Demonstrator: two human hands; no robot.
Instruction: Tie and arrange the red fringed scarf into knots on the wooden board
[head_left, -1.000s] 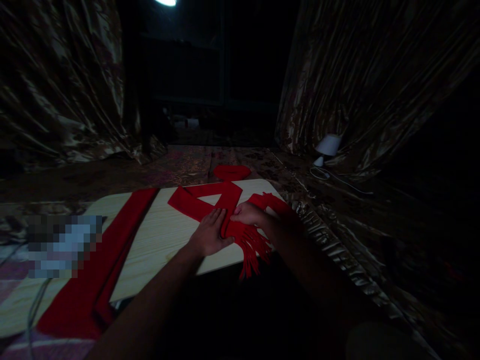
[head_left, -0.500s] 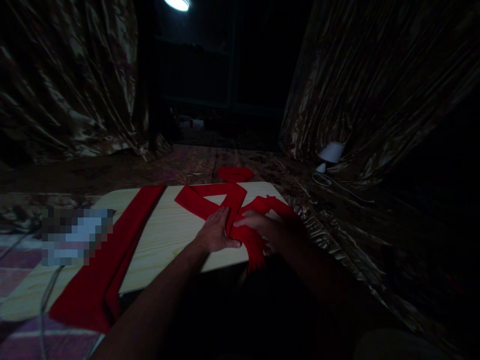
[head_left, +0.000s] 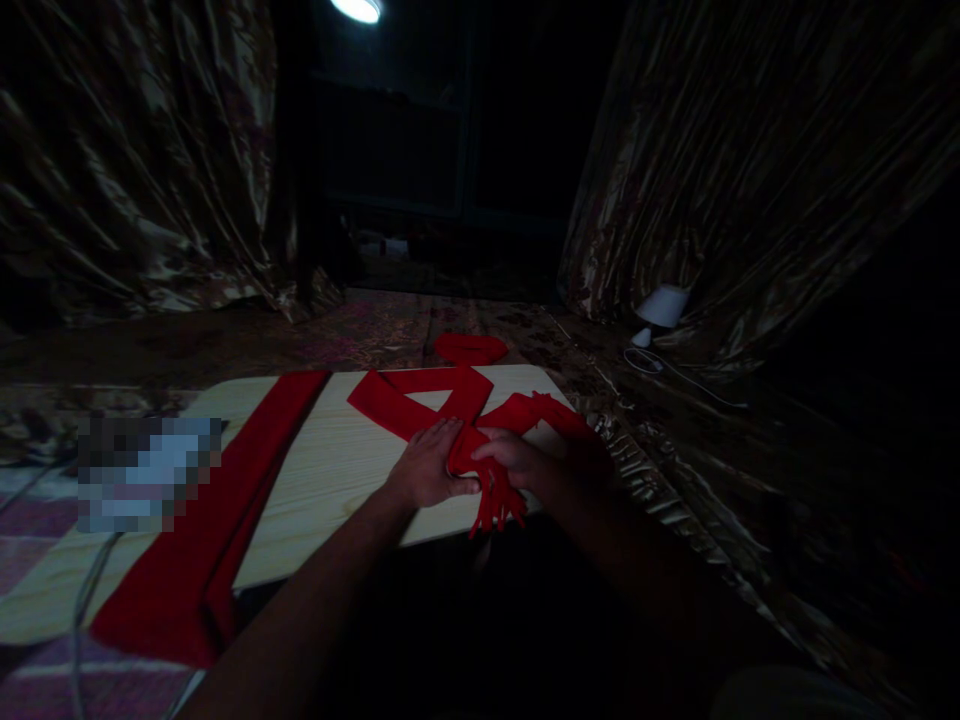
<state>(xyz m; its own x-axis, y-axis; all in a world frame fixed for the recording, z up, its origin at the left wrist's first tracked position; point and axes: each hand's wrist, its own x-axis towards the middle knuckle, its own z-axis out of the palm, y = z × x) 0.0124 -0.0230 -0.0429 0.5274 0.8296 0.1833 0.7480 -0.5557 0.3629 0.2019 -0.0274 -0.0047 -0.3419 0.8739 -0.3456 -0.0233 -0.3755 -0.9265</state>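
A red fringed scarf [head_left: 442, 395] lies crossed over itself on a pale wooden board [head_left: 337, 470]. My left hand [head_left: 427, 465] rests on the scarf's folded part, fingers curled round its edge. My right hand [head_left: 506, 458] grips the scarf beside it, just above the fringe [head_left: 495, 505], which hangs over the board's near edge. A second long red scarf [head_left: 225, 500] lies straight along the left side of the board.
Shiny patterned curtains hang at left and right. A small white lamp [head_left: 660, 310] with a cable stands on the floor at right. A red piece of cloth [head_left: 471, 347] lies beyond the board. A blurred patch [head_left: 146, 470] covers something on the board's left. The room is dark.
My hands have drawn the scarf's fringed end in towards the board; the fringe hangs shorter and more bunched than a second ago.
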